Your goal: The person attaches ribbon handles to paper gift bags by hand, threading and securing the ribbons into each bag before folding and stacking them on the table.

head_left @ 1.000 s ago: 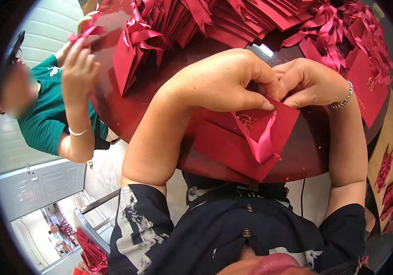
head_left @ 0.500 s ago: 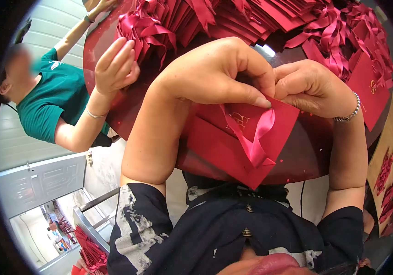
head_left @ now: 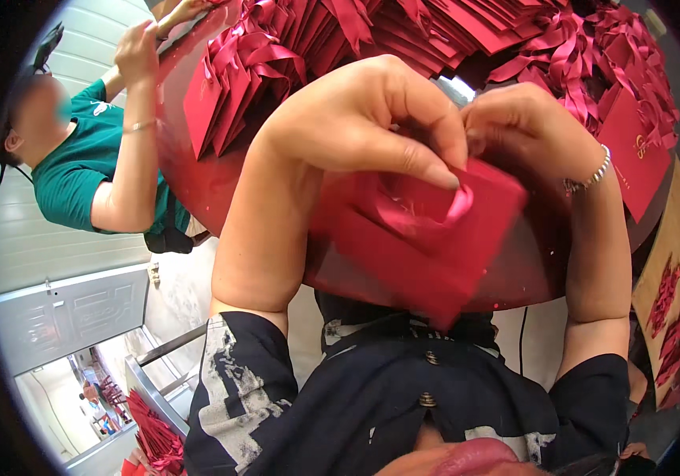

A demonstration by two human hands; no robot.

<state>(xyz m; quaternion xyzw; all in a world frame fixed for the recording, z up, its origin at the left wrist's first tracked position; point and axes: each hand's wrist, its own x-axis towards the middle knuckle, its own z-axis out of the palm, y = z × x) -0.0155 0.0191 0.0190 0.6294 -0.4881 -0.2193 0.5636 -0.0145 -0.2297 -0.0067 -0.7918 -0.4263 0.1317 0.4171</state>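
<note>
A red paper gift bag [head_left: 435,270] with a pink-red satin ribbon [head_left: 415,222] hangs tilted over the near side of the table, smeared by motion. My left hand [head_left: 372,119] pinches its upper edge and the ribbon between thumb and fingers. Close beside those fingertips is my right hand [head_left: 526,131], its fingers drawn together in a pinch at the bag's upper right corner. What lies in that pinch is blurred and partly hidden.
Rows of red bags [head_left: 467,32] with ribbons fill the dark red round table [head_left: 197,178]. More ribboned bags [head_left: 633,71] pile up at the right, beside a wooden board [head_left: 677,230]. At left, a co-worker in a green shirt [head_left: 78,178] reaches over the table edge.
The bag swings a little and its ribbon loop has drawn up shorter. My right hand has shifted slightly up and left. The co-worker's near hand has pulled back from the table, uncovering bags there.
</note>
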